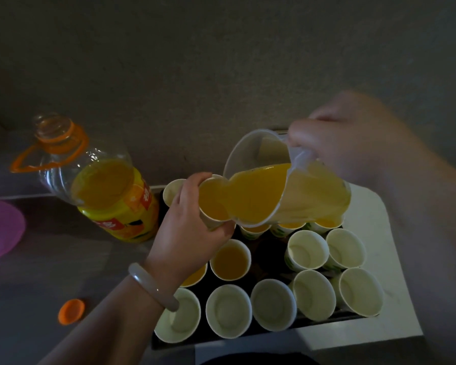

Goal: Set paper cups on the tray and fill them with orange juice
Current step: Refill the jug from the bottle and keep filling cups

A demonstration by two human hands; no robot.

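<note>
My left hand (187, 227) grips a paper cup (212, 204) raised above the dark tray (221, 341). My right hand (353, 143) holds a clear plastic jug (282, 185) by its handle, tilted left so orange juice runs from its spout into that cup. Several white paper cups stand on the tray. The near row, such as one cup (228, 310), is empty. A cup (231, 259) under my left hand holds juice, and filled cups (256, 229) show beneath the jug.
An open orange juice bottle (108, 185) with an orange carry loop stands left of the tray. Its orange cap (71, 311) lies on the grey counter. A purple round object (0, 230) sits at the left edge. The tray rests on a white surface (379, 259).
</note>
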